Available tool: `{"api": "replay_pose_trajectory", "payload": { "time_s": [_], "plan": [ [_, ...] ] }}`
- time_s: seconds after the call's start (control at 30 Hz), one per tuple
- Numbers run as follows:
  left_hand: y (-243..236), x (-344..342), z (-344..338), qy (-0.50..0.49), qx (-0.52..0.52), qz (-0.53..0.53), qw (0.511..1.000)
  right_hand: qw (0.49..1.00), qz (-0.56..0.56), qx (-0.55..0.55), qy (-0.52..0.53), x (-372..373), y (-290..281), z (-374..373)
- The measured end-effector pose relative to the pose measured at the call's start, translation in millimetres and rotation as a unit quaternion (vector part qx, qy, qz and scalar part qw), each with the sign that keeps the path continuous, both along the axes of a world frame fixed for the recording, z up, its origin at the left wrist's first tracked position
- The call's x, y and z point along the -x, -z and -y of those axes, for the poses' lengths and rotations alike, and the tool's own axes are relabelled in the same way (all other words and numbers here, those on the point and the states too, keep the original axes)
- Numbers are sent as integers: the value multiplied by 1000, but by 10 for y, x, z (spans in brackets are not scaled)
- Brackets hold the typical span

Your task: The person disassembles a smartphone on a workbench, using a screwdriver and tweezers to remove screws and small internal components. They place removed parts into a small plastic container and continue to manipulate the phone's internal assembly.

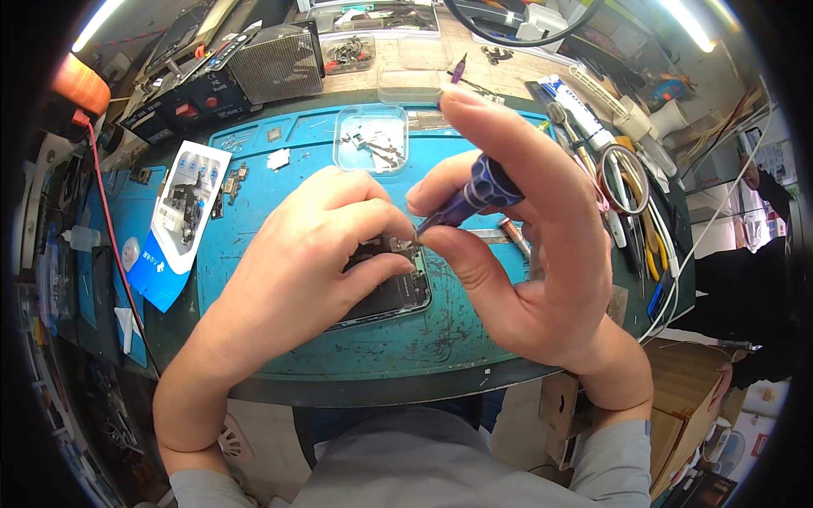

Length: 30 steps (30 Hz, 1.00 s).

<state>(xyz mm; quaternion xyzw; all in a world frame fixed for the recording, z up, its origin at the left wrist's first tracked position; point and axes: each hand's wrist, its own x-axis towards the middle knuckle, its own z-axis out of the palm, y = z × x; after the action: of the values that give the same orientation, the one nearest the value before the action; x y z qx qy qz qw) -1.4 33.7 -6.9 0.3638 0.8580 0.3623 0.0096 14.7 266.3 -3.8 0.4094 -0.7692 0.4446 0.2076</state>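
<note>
Beyond the left hand's grip (296,245), a clear plastic box (370,118) holds loose small metal parts, and farther out past it a smaller tub (351,69) holds a heap of red and dark bits. To the left of that same grip, well apart from it, a white-and-blue blister card (161,269) carries a black part (its details are too small to tell).

Both forearms come up from the near edge of the desk (356,389) and bend inward, so the hands nearly meet over the blue mat (457,339). The right hand's grip (550,279) is closed on a purple screwdriver (470,196), thumb below and a finger above, while another finger arches high over the handle. The screwdriver slants down and leftward to the left fingertips. Left thumb and forefinger curve toward each other with a slight gap; whether they pinch anything I cannot tell.

Directly under the left grip lies an opened phone (396,294), partly hidden by the fingers.
</note>
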Motion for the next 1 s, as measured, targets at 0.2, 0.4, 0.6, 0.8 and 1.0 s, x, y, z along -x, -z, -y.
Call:
{"api": "replay_pose_trajectory", "payload": {
  "time_s": [0.2,0.4,0.6,0.8,1.0],
  "plan": [
    [87,-4,-16,-23,28,-30,999,999,-5,16,46,-14,-39,-32],
    [98,-8,-4,-29,33,-33,999,991,5,31,128,15,-194,-166],
    [87,4,-40,-24,29,-35,999,966,6,7,258,-6,-305,-367],
    [104,-4,26,-35,12,-32,999,922,208,-139,295,-113,-244,-586],
    [86,11,-1,-38,-32,-73,996,905,180,-193,335,-282,22,-874]
  ]
}}
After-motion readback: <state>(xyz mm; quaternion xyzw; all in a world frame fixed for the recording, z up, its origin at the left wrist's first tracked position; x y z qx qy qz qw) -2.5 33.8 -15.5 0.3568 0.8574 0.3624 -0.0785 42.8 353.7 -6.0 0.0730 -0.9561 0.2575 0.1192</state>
